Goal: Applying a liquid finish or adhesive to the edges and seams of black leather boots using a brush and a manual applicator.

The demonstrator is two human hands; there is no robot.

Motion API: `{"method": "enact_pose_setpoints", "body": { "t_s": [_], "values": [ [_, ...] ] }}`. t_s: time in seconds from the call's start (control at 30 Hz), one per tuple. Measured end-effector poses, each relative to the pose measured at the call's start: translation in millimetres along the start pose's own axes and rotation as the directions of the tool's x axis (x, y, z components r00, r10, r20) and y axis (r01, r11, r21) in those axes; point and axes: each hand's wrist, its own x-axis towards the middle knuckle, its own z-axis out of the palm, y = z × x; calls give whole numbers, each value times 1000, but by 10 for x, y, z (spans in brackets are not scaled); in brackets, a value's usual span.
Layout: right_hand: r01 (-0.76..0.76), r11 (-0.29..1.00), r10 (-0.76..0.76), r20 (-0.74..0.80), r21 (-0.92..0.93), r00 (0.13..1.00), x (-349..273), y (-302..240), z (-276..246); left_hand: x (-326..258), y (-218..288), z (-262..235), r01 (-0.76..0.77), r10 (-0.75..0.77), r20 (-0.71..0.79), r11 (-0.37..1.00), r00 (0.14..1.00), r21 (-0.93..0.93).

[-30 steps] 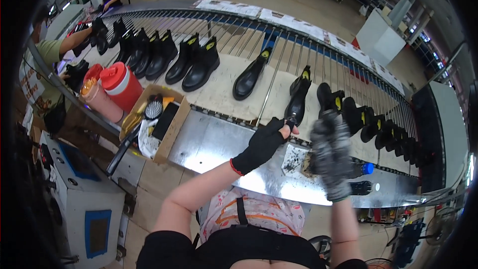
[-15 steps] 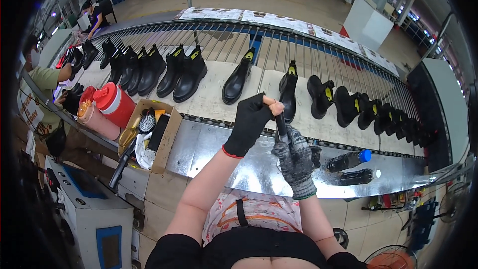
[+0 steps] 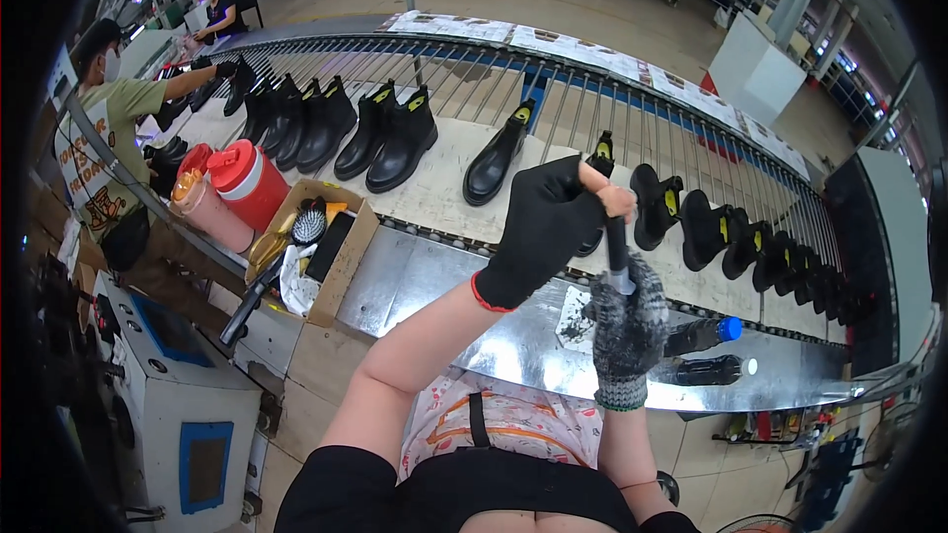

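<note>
L hand (image 3: 548,227) & R hand (image 3: 627,331), fingers clamped on dark tool (image 3: 616,255); grip could slip, tool falls onto counter (image 3: 474,336).

We wear a black fingerless glove with red cuff on our left hand (image 3: 541,229), grey knit glove on right hand (image 3: 626,334); bare forearms, black top, patterned apron.

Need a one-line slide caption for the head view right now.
Both gloved hands, left above right, grip a slim dark tool over a metal bench beside a conveyor of black boots.
</note>
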Motion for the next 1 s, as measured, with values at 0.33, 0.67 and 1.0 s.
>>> {"method": "enact_pose_setpoints", "body": {
  "t_s": [0.33,0.67,1.0],
  "values": [
    [101,986,-100,9,-134,995,-216,-367,-405,-155,439,219,-90,109,246,992,963,-86],
    [-295,547,261,175,784,949,-125,-225,26,23,69,40,94,-61,196,982,979,-163],
    [154,928,-189,-75,-338,979,145,40,90,209,-424,-86,67,-99,-193,984,976,-166]
  ]
}}
